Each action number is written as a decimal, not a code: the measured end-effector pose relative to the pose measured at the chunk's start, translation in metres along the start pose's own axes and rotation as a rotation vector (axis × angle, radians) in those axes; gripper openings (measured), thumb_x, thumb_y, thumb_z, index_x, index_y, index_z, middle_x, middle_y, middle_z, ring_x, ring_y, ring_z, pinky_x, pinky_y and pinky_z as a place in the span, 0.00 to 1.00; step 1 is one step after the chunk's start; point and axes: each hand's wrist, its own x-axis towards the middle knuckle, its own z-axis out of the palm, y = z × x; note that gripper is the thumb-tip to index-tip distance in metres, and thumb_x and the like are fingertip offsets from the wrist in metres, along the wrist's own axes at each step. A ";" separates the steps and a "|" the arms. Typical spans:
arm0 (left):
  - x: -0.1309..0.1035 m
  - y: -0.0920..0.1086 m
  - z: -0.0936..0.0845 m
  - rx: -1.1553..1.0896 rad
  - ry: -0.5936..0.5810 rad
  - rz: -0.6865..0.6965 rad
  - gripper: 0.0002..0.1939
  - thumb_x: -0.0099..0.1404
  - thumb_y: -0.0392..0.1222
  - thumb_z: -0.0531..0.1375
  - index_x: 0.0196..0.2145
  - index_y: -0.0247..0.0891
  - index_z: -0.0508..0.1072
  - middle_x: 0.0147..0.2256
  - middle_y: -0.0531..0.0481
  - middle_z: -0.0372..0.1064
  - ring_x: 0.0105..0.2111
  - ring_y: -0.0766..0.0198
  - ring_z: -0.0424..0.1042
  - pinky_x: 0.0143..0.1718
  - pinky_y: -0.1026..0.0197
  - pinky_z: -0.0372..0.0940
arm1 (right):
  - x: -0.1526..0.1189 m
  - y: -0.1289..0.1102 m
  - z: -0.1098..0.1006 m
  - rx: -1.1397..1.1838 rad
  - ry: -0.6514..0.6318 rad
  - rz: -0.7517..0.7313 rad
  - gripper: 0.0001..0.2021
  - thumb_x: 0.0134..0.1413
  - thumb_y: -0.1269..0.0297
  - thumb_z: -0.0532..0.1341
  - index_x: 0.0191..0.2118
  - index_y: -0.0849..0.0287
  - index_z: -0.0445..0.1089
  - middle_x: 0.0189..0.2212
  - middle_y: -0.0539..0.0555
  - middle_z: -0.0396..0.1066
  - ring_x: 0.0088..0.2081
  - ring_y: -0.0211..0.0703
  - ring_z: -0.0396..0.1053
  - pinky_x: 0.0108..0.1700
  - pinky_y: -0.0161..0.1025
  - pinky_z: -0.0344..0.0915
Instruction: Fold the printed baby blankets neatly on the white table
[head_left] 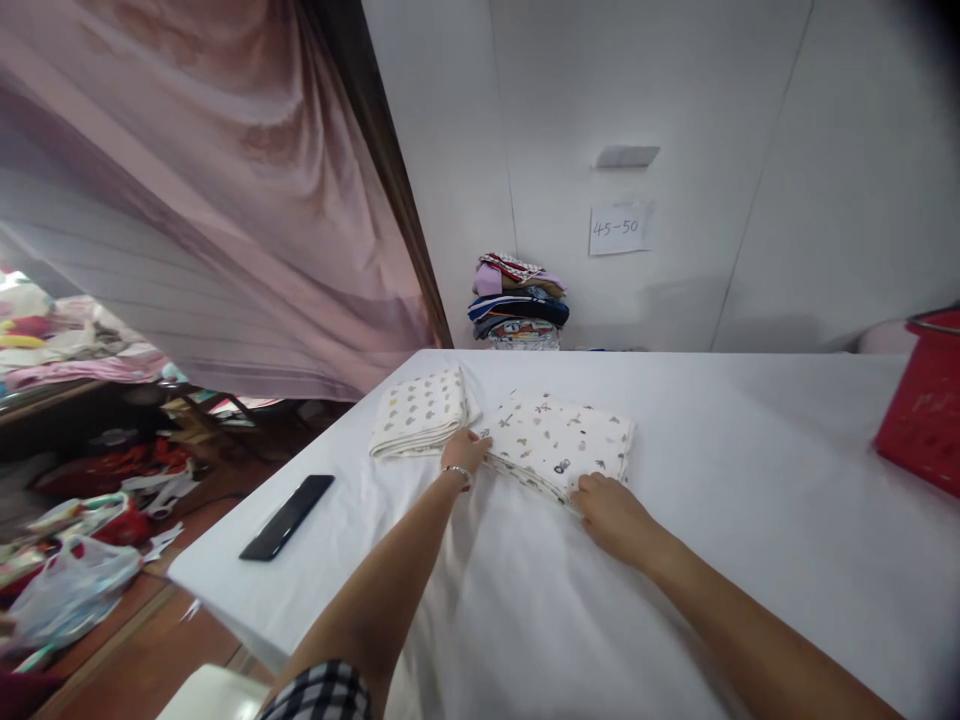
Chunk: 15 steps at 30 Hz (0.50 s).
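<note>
The left hand [466, 452] has its fingers closed on the near left corner of a white cloth with scattered prints [559, 435], and the right hand [609, 510] grips the same cloth at its near right corner, thumb out of sight. This cloth lies on the white worktop [720, 430], already doubled into several layers whose edges show along the near side, and its shape looks broad and slightly askew. Just to its left, close by the left hand, rests a second cloth with rows of small motifs [420, 405], folded into a compact, layered pad that looks finished. Judging by this, the folding of one piece seems done, while the piece between the hands appears well advanced but not yet as compact or squared. A black phone-like object [289, 517] lies apart, nearer the worktop's left edge.
</note>
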 end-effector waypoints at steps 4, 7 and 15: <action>0.013 -0.001 0.008 0.040 0.004 0.037 0.17 0.54 0.51 0.59 0.37 0.37 0.72 0.36 0.40 0.74 0.35 0.55 0.73 0.28 0.60 0.63 | 0.000 0.000 0.001 0.010 0.014 0.009 0.11 0.45 0.82 0.51 0.28 0.62 0.66 0.31 0.56 0.66 0.35 0.43 0.62 0.33 0.38 0.53; 0.017 -0.002 0.009 0.060 -0.029 0.046 0.10 0.55 0.47 0.58 0.31 0.38 0.72 0.32 0.42 0.74 0.34 0.55 0.74 0.28 0.60 0.63 | -0.001 0.001 0.001 0.019 0.040 0.001 0.11 0.44 0.82 0.51 0.26 0.62 0.65 0.31 0.56 0.65 0.34 0.43 0.62 0.32 0.38 0.52; 0.004 -0.014 0.002 0.020 -0.089 0.058 0.09 0.55 0.47 0.59 0.30 0.39 0.72 0.28 0.45 0.74 0.32 0.57 0.74 0.28 0.62 0.63 | -0.007 0.006 -0.003 0.127 0.003 -0.017 0.09 0.40 0.82 0.52 0.24 0.60 0.62 0.28 0.54 0.64 0.32 0.42 0.61 0.29 0.38 0.50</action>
